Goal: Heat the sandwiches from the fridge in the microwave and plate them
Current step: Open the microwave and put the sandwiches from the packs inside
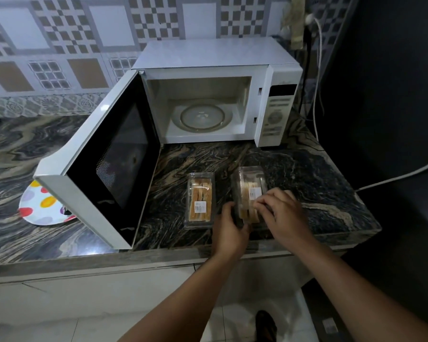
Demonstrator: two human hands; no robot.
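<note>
Both hands are grasping one clear plastic sandwich box (250, 191) on the dark marbled stone counter (319, 183), in front of the white microwave (215, 70): left hand (229, 228) curling around its near-left corner, right hand (279, 211) pinching its lid. A second clear sandwich box (200, 201) is lying just left, beside the microwave's wide-open door (97, 166), which is partly hiding a spotted white plate (38, 203).

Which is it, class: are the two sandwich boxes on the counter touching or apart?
Apart. The head view shows a strip of dark counter between the left box and the right box.

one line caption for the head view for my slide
Both hands grip one clear sandwich box; a second box waits before the open microwave.
</note>
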